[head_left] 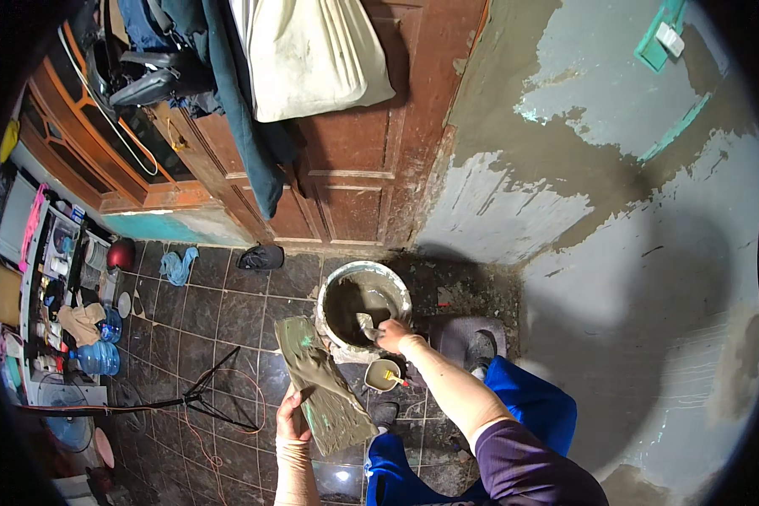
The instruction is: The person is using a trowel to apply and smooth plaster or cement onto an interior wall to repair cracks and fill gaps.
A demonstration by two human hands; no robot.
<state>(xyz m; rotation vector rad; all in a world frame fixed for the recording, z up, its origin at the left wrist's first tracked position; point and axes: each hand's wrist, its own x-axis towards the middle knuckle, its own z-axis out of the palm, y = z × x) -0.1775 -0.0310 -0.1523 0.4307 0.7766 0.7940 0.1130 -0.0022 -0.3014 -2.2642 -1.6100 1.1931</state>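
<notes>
left hand [290,417] holds a mortar-coated board [322,384] by its left edge, right hand [390,336] grips a trowel [364,321] inside the near edge of a mortar bucket [406,292]

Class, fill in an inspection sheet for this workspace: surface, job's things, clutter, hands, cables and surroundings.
Surface: dark tiled floor, pale residue around the bucket.
Job's things: bucket containing grey-brown mix; trowel at its opening; board smeared with similar mix; small container with a brush.
Clutter: blue cloth and black cap on the floor; crowded shelving at left.
Hands: left hand grips the board; right hand holds the trowel.
Cables: thin orange cable on the floor near the black tripod.
Surroundings: brown door, hanging white bag, patchy grey wall.
</notes>
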